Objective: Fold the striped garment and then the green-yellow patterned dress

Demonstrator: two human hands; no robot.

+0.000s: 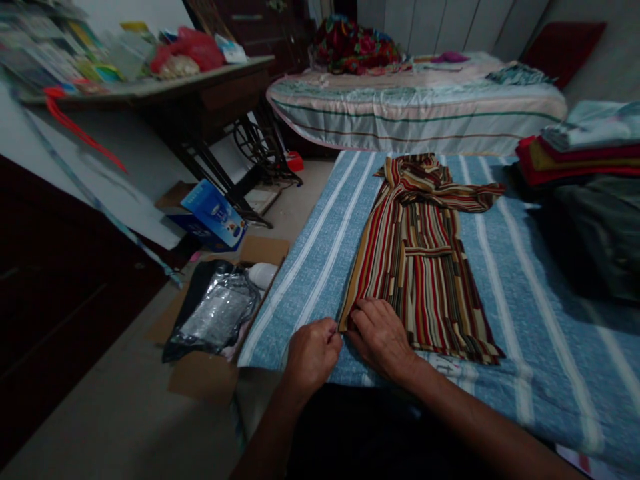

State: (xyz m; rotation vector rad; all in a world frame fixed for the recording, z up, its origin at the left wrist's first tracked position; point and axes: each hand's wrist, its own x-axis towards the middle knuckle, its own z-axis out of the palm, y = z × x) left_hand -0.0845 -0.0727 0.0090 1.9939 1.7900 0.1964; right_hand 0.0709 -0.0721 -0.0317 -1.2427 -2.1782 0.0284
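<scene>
A striped dress [430,280] in red, tan, brown and black lies spread on the blue bedspread [310,267], with a sleeve folded across its upper part and a belt band at the waist. At its lower left corner my left hand [313,353] is closed, pinching the hem edge between thumb and fingers. My right hand [383,337] rests on the hem just beside it, fingers curled down over the cloth. What the right fingertips grip is partly hidden beneath them.
Folded clothes [590,160] are stacked on the right. Behind stands another bed [410,113] with a floral blanket [355,43]. To the left are a cluttered sewing-machine table [200,87], a blue box [215,210] and an open carton [205,377] holding plastic-wrapped things.
</scene>
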